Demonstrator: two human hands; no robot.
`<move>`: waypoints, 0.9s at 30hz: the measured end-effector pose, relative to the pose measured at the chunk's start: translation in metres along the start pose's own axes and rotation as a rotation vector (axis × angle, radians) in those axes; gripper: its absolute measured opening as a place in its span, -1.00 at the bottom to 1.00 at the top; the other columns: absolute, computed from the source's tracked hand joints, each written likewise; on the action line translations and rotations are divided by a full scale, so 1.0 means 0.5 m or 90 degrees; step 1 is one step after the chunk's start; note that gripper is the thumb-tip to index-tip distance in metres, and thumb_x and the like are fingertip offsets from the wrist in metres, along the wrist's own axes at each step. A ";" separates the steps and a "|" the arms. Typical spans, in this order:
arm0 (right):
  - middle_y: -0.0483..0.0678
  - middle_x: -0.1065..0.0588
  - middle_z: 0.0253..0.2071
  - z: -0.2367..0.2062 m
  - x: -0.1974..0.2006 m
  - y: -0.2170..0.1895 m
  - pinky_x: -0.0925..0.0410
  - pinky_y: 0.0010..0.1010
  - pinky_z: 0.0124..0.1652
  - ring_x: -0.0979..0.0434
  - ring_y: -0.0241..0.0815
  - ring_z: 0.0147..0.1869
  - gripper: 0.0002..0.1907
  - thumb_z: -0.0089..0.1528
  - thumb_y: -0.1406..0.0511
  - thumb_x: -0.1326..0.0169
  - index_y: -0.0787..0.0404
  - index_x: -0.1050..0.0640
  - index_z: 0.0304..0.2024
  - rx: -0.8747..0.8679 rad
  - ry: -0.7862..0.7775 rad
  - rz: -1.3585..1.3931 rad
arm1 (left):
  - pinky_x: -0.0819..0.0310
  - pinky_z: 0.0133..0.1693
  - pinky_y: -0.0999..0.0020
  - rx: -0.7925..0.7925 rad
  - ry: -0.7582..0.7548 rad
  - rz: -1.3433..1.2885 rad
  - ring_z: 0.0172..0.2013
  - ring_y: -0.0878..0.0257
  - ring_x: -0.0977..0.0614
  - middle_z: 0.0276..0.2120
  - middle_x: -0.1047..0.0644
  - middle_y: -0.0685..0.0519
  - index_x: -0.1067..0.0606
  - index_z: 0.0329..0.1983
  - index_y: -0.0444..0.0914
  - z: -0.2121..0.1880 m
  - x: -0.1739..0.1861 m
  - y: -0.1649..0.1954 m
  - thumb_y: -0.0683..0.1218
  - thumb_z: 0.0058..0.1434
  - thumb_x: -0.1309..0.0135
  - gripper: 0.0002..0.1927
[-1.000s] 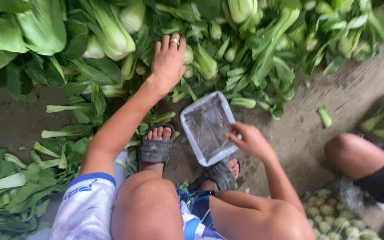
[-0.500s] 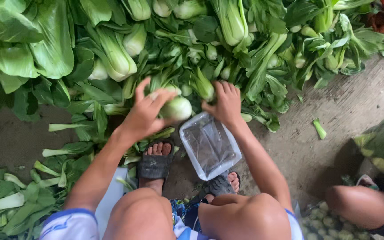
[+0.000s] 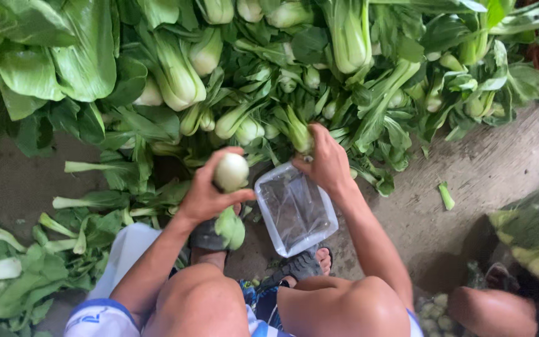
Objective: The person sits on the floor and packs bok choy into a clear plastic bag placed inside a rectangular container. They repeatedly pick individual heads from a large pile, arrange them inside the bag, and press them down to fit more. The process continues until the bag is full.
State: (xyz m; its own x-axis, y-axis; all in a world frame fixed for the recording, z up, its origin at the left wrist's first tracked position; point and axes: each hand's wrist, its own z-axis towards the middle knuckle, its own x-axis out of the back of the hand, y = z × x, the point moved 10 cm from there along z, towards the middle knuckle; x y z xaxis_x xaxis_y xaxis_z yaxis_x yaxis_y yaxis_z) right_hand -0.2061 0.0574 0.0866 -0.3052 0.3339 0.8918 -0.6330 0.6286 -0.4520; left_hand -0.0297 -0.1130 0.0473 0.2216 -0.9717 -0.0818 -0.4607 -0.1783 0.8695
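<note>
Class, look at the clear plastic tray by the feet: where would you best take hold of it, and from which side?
Probably by the near short rim of the clear plastic tray, from below: it lies flat, open side up, that end free, while the right hand covers the far end.

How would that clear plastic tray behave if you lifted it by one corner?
The tray looks thin and see-through, so probably very light and a bit bendy. It seems empty, so little would weigh it down. Its glossy surface might be slippery; the right hand is at its far edge.

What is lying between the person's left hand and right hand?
In the head view, the upper end of a clear rectangular plastic tray lies between the left hand, holding a pale green bok choy, and the right hand.
</note>
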 end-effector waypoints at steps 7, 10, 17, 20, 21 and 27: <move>0.24 -0.40 0.19 -0.107 0.202 -0.089 -0.44 -0.20 0.14 -0.53 0.22 0.20 -0.34 -0.04 0.39 -0.29 0.34 -0.48 0.14 -0.050 0.142 0.045 | -0.56 0.09 0.14 -0.570 0.026 0.188 0.11 -0.02 -0.62 0.18 -0.53 -0.17 -0.39 0.06 -0.19 -0.083 -0.041 0.202 -0.11 0.03 -0.48 -0.40; 0.16 -0.46 0.16 -0.137 0.268 -0.138 -0.45 -0.23 0.17 -0.56 0.16 0.21 -0.34 -0.03 0.40 -0.27 0.30 -0.48 0.15 -0.012 0.111 0.078 | -0.51 0.03 0.14 -0.618 -0.018 0.173 -0.06 0.12 -0.58 0.29 -0.42 -0.31 -0.38 0.00 -0.17 -0.096 -0.079 0.238 -0.07 -0.02 -0.54 -0.37; 0.11 -0.52 0.08 -0.115 0.178 -0.162 -0.51 -0.38 -0.05 -0.62 -0.18 0.04 -0.31 0.09 0.25 -0.35 0.35 -0.42 0.21 0.042 -0.187 0.474 | -0.55 0.05 0.28 -0.343 -0.164 0.040 0.04 0.18 -0.62 0.04 -0.57 -0.07 -0.42 0.17 -0.27 -0.049 -0.173 0.131 -0.10 -0.07 -0.50 -0.26; 0.01 -0.63 -0.13 -0.057 0.093 -0.056 -0.49 -0.47 -0.12 -0.61 -0.30 -0.14 -0.60 0.38 0.23 -0.10 0.33 -0.50 0.19 -0.153 -0.097 0.563 | -0.54 0.09 0.30 -0.210 -0.148 -0.121 0.03 0.27 -0.60 0.03 -0.61 0.00 -0.43 0.25 -0.33 -0.040 -0.125 0.042 -0.14 -0.01 -0.47 -0.26; 0.03 -0.62 -0.13 -0.029 0.065 -0.038 -0.47 -0.46 -0.08 -0.60 -0.28 -0.09 -0.63 0.42 0.24 -0.09 0.35 -0.49 0.19 -0.161 -0.039 0.526 | -0.54 0.09 0.28 -0.157 -0.132 -0.152 0.03 0.26 -0.61 0.03 -0.61 0.00 -0.46 0.23 -0.35 -0.044 -0.100 0.010 -0.16 0.02 -0.46 -0.30; 0.17 -0.49 -0.13 0.079 -0.117 -0.131 -0.46 -0.16 -0.18 -0.54 0.15 -0.10 -0.29 0.08 -0.01 -0.36 0.38 -0.49 0.02 0.078 0.041 0.103 | -0.41 0.22 0.32 -0.166 -0.114 -0.222 0.17 0.24 -0.57 0.16 -0.57 -0.02 -0.42 0.26 -0.35 -0.093 -0.031 -0.035 -0.16 0.13 -0.33 -0.38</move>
State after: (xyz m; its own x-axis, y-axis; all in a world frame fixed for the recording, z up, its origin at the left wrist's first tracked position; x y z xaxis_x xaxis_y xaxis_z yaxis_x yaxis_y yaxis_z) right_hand -0.1750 -0.0310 0.0647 -0.3666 0.4705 0.8026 -0.6620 0.4742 -0.5804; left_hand 0.0149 -0.0875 0.0561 0.1627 -0.8762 -0.4537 -0.1483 -0.4763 0.8667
